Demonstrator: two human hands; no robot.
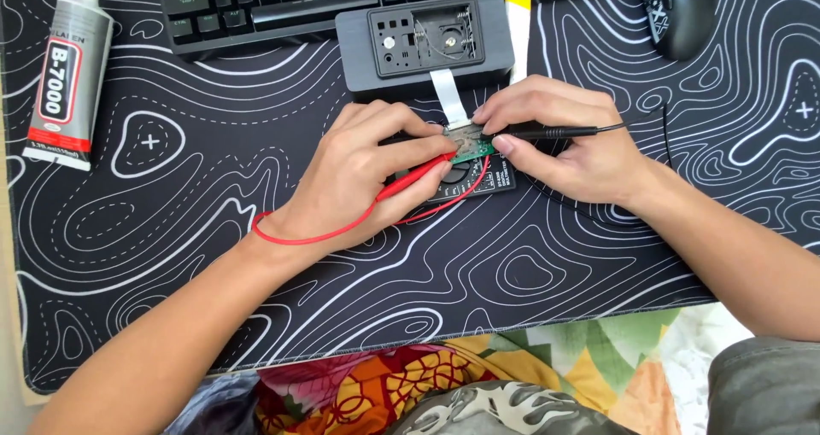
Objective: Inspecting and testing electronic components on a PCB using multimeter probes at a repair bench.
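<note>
Left hand pinches the red probe, right hand pinches the black probe, and both tips meet on the small green circuit board, which sits between the two hands, toward the far middle of the patterned desk mat. It lies over a black multimeter, just near of the opened grey device with its white ribbon cable. The risk, I'd say: a tip slipping on that loose board and bridging neighbouring contacts, or the board shifting and tugging the ribbon.
</note>
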